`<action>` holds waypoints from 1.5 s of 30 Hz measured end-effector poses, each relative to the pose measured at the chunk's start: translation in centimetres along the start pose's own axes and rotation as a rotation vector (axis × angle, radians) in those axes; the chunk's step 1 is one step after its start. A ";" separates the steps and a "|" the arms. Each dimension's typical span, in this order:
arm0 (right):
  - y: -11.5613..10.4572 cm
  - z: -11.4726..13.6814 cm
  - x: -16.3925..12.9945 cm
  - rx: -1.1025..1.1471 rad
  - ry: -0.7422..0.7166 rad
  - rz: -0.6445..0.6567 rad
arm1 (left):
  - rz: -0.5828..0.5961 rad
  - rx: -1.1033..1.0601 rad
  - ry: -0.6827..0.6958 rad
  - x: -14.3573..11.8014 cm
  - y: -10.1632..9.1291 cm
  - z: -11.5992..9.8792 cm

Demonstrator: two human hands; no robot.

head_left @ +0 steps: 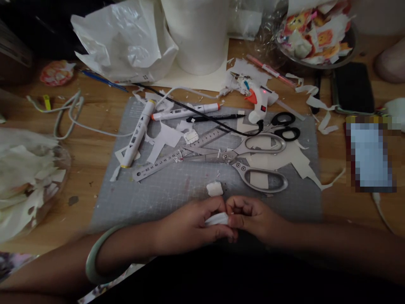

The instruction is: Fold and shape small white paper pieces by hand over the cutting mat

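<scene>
Both my hands meet at the near edge of the grey cutting mat (190, 202). My left hand (202, 223) is closed around a small white piece (217, 219), whose exact kind I cannot make out. The fingers of my right hand (253, 219) pinch at that piece's right end, partly hiding it. Just beyond my fingertips lies a small white scalloped cutout (215, 188); a similar cutout (191, 136) rests farther back by the steel ruler (158, 164). Large metal scissors (262, 181) lie partly spread on the mat.
A white glue gun (260, 105) and black-handled scissors (291, 134) sit at the back right. Markers (138, 134), paper scraps (166, 137) and a black cable (190, 107) cover the mat. A scrap-filled bowl (348, 59) stands far right, a scrap-filled bag (28, 181) left.
</scene>
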State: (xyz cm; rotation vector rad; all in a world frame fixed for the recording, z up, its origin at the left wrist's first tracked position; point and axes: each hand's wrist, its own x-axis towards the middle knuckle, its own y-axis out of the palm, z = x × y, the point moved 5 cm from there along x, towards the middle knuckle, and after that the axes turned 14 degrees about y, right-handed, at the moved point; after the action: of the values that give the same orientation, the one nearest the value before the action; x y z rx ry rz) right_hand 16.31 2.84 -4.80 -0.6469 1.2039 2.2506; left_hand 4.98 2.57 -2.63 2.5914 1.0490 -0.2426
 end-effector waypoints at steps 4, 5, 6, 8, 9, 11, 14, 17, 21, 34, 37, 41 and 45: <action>0.1 0.0 -0.2 -0.044 -0.011 0.026 | 0.049 -0.018 0.021 0.0 0.4 -0.2; 0.2 0.1 -0.2 -0.007 -0.015 0.064 | 0.038 -0.063 0.041 0.1 0.4 -0.3; 0.1 0.2 -0.2 0.049 -0.018 0.108 | 0.022 -0.098 0.060 0.1 0.3 -0.4; 0.0 0.6 -0.2 0.178 -0.030 0.179 | -0.017 -0.058 0.064 0.2 -0.1 -0.4; -0.2 0.8 -0.1 0.224 -0.041 0.189 | -0.015 -0.021 0.064 0.2 -0.3 -0.4; -0.5 1.1 0.0 0.249 -0.064 0.161 | 0.014 0.045 0.051 0.2 -0.3 -0.4; -0.6 0.7 0.1 0.142 -0.039 0.067 | 0.046 0.091 0.023 0.2 -0.2 -0.4; -0.3 0.1 -0.1 0.000 0.002 -0.033 | 0.058 0.147 0.001 0.2 -0.1 -0.5; -0.1 -0.1 -0.5 -0.157 0.004 -0.067 | 0.104 0.154 0.021 0.1 0.1 -0.4; -0.1 1.2 -0.9 -0.365 -0.157 -0.061 | 0.104 0.302 0.059 0.2 -0.3 -0.5; 0.2 1.1 -1.4 -0.596 -0.230 -0.094 | 0.143 0.347 0.077 0.2 0.0 -0.6; 0.4 0.9 -1.5 -0.437 -0.212 0.060 | 0.184 0.389 0.083 0.2 0.2 -0.7; 0.0 1.2 -1.1 -0.123 -0.173 0.105 | 0.170 0.421 0.093 0.1 0.0 -0.8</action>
State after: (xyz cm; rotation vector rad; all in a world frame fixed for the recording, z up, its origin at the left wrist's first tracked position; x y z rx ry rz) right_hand 16.96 3.67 -3.56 -0.4318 1.0436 2.4277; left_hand 5.10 2.96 -1.92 3.0771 0.8751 -0.3347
